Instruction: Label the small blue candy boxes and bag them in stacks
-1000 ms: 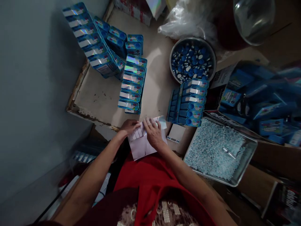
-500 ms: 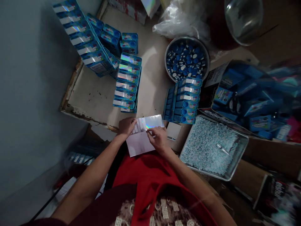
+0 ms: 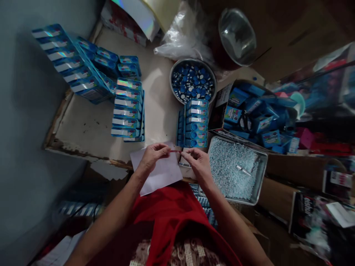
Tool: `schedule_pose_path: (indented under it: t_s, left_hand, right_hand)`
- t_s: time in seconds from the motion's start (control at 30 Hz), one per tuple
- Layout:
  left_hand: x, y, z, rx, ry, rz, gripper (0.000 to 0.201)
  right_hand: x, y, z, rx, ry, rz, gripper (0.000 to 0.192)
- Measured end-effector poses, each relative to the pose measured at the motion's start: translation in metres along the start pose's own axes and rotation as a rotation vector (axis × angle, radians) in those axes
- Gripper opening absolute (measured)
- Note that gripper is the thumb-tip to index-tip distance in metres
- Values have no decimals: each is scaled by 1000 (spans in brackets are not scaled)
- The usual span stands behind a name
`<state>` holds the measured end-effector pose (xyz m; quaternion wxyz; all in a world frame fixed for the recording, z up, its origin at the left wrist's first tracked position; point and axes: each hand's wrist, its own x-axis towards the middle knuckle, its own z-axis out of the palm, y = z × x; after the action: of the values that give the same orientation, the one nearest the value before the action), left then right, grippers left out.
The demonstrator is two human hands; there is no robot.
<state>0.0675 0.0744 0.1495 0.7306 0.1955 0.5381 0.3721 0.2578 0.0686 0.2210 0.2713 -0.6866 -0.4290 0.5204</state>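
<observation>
My left hand (image 3: 153,156) and my right hand (image 3: 198,162) are raised in front of me, thumb and fingers pinched on each. Between them stretches a thin reddish strip (image 3: 175,151), held at both ends; what it is made of I cannot make out. Below my left hand lies a white paper sheet (image 3: 159,179), overhanging the table's front edge. Partly covered by my right fingers is a small white device (image 3: 185,162) resembling a digital scale. Just beyond the hands stands a blue group of small labelled boxes (image 3: 196,127).
Left of centre, more blue boxes (image 3: 127,111) stand stacked on the worn table (image 3: 83,129). A metal bowl (image 3: 215,83) holds blue and silver caps. On the right are a metal tray (image 3: 259,184) of pale blue pellets and a carton (image 3: 219,99) full of blue packs.
My hands have left the shiny strips on the paper and now hold a reddish strip between them. The paper looks plain white now. The whole view has shifted, moving the table things leftward.
</observation>
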Motion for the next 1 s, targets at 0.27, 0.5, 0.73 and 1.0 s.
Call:
schedule_pose_path:
  t_s: [0.27,0.5,0.73,1.0]
  left_hand:
    - [33,30,53,29,47,126,44]
    - [77,57,82,180,222,302,34]
    - [83,58,70,63,108,257,45]
    - [62,73,68,99,11,383,37]
  right_hand:
    - [38,-19,-34,-191,230,-129,35]
    - [93,-17,-49,-560,441,-212,32]
    - [100,-18,-64,-200,293,-178,31]
    - [89,-28,-65,115,-203,37,69]
